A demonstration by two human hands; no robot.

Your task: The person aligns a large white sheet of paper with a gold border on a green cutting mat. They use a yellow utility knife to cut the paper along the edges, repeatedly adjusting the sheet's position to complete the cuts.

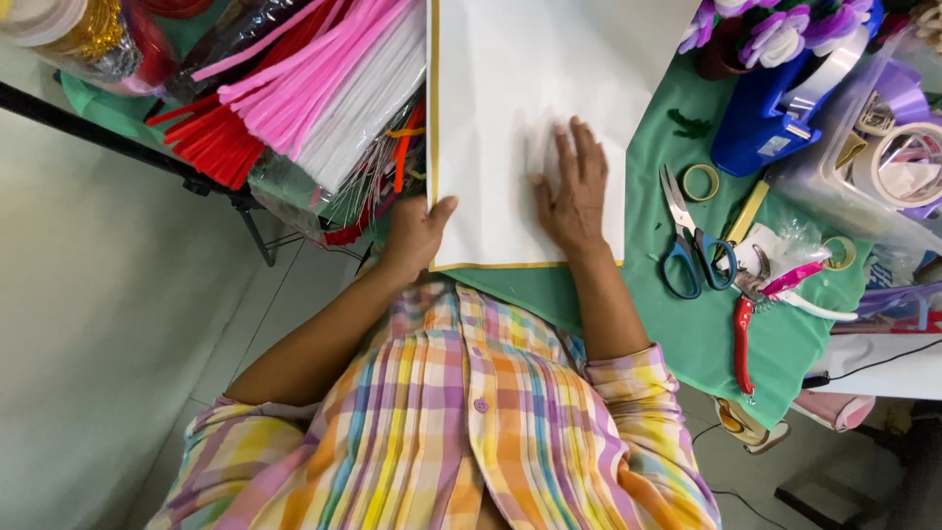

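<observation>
A large white sheet of paper with a thin gold border (510,88) lies on the green table cover (687,324) in front of me. My left hand (417,231) grips the sheet's near left corner, thumb on top. My right hand (574,186) rests flat on the sheet near its right edge, fingers spread and pressing down. My plaid sleeves and shirt fill the lower part of the view.
Bundles of pink, white and red pipe cleaners (304,88) lie left of the sheet. To the right are blue-handled scissors (692,250), red-handled pliers (743,334), a small tape ring (701,183), a blue glue gun (760,123), tape rolls (908,162) and purple paper flowers (775,29).
</observation>
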